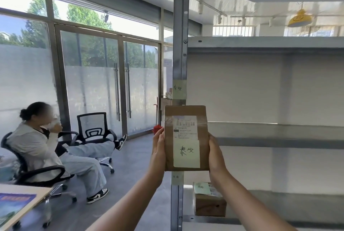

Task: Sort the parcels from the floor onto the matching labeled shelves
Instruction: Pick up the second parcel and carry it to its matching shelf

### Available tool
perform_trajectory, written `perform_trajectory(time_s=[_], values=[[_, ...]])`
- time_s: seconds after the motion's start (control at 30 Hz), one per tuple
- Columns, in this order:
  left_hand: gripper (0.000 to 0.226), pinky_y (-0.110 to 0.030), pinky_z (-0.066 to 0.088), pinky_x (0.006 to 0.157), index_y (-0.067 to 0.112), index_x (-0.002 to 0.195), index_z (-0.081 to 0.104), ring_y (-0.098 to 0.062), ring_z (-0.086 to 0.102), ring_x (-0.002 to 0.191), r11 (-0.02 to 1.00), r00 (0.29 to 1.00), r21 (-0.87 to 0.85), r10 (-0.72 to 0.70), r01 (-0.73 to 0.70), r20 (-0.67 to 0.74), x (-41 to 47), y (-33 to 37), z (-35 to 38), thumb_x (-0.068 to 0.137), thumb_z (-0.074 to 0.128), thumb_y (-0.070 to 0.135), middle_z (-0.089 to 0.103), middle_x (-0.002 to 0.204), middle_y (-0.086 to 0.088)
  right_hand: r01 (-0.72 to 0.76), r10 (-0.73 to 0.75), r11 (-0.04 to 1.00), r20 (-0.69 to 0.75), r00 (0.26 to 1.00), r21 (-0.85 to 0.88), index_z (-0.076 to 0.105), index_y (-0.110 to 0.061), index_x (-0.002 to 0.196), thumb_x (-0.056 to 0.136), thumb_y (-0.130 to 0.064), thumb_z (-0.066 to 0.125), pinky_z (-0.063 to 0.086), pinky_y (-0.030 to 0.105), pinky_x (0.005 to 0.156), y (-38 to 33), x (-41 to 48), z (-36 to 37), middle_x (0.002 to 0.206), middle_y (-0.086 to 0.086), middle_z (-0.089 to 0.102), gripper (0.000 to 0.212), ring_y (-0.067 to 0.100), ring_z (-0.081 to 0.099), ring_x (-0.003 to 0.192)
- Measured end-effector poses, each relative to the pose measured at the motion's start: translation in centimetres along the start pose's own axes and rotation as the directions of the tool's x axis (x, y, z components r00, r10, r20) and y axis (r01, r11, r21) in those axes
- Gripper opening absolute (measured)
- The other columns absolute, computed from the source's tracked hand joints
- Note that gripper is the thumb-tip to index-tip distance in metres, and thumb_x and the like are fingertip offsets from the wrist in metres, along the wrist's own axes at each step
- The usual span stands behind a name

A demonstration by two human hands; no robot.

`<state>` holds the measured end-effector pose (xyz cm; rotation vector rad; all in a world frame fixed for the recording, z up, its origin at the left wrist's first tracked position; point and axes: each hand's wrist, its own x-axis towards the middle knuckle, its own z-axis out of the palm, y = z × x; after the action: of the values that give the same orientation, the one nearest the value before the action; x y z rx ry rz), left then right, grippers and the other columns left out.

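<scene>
I hold a brown cardboard parcel (186, 137) upright in front of the shelf post (179, 44). My left hand (158, 147) grips its left edge and my right hand (216, 153) grips its right edge. The parcel carries a white shipping label and a pale green handwritten note (186, 154). A matching pale green note (179, 89) is stuck on the post just above the parcel, beside a bare shelf (279, 132). Another note (176, 177) sits on the post below the parcel. A second brown parcel (209, 200) with a green note stands on the lower shelf.
The grey metal rack fills the right side, with a higher shelf (260, 42). A seated person (46, 147) on an office chair and a second chair (95, 128) stand at the left before glass doors (121, 89). A table corner (22, 204) is at bottom left.
</scene>
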<state>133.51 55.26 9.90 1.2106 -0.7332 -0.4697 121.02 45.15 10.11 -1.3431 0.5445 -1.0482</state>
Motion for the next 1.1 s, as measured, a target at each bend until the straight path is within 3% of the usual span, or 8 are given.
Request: perform_trajectory(time_s=[0.13,0.37,0.5,0.67,0.8,0.9,1.1], values=[[0.040,-0.050,0.059,0.083,0.041,0.138,0.040,-0.017,0.063,0.108,1.000,1.000,0.008,0.006,-0.006,0.007,0.2,0.2,0.5,0.104,0.025,0.054,0.060,0.123,0.005,0.013,-0.012,1.000,-0.026,1.000,0.017,0.067,-0.036,0.105,0.104,-0.043,0.037,0.054,0.026,0.069,-0.3,0.3,-0.3,0.097,-0.007,0.076,0.030,0.008,0.072,0.088],[0.036,-0.043,0.059,0.078,0.041,0.136,0.041,-0.016,0.063,0.106,1.000,1.000,0.002,0.014,-0.014,0.017,0.4,-0.1,1.7,0.105,0.025,0.050,0.060,0.120,0.006,0.005,-0.006,1.000,-0.025,1.000,-0.003,0.065,-0.030,0.120,0.100,-0.049,0.040,0.057,0.032,0.078,-0.5,0.7,-1.3,0.109,-0.002,0.075,0.037,0.016,0.072,0.102],[0.032,-0.050,0.058,0.085,0.045,0.130,0.044,-0.020,0.063,0.109,1.000,1.000,-0.010,0.003,-0.002,0.029,0.7,0.1,2.8,0.104,0.027,0.052,0.061,0.124,0.001,0.003,-0.002,1.000,-0.036,0.999,0.007,0.063,-0.035,0.123,0.100,-0.051,0.042,0.058,0.038,0.086,-1.0,0.5,-2.6,0.113,-0.004,0.074,0.035,0.015,0.071,0.104],[0.039,-0.040,0.061,0.072,0.038,0.139,0.041,-0.021,0.065,0.107,0.999,0.998,-0.053,-0.002,0.005,0.064,0.8,0.1,4.8,0.104,0.028,0.051,0.060,0.125,-0.002,0.019,-0.018,1.000,-0.030,0.999,0.024,0.065,-0.035,0.121,0.101,-0.049,0.044,0.058,0.035,0.082,-2.5,0.3,-4.5,0.111,-0.004,0.075,0.033,0.014,0.072,0.101],[0.035,-0.052,0.062,0.080,0.044,0.135,0.043,-0.027,0.067,0.111,0.996,0.996,-0.087,-0.013,0.021,0.092,1.0,0.4,6.6,0.103,0.031,0.053,0.063,0.125,-0.003,0.023,-0.022,0.999,-0.027,0.999,0.033,0.069,-0.031,0.113,0.100,-0.046,0.045,0.058,0.034,0.078,-3.7,0.7,-5.9,0.104,-0.003,0.077,0.032,0.015,0.074,0.095],[0.032,-0.059,0.059,0.083,0.050,0.131,0.044,-0.028,0.067,0.110,0.996,0.995,-0.083,-0.030,0.037,0.093,1.4,0.6,7.7,0.101,0.032,0.057,0.064,0.124,-0.002,0.011,-0.009,0.999,-0.034,0.999,0.045,0.069,-0.029,0.117,0.100,-0.047,0.045,0.057,0.035,0.082,-4.3,1.6,-6.8,0.109,-0.002,0.077,0.034,0.017,0.073,0.102],[0.025,-0.062,0.055,0.089,0.052,0.121,0.049,-0.031,0.066,0.113,0.990,0.993,-0.120,-0.064,0.075,0.095,3.7,0.8,9.6,0.101,0.036,0.057,0.064,0.126,-0.004,-0.011,0.013,0.999,-0.026,1.000,0.043,0.067,-0.030,0.122,0.095,-0.050,0.052,0.056,0.040,0.090,-4.8,4.4,-8.7,0.114,-0.005,0.075,0.036,0.018,0.069,0.111]])
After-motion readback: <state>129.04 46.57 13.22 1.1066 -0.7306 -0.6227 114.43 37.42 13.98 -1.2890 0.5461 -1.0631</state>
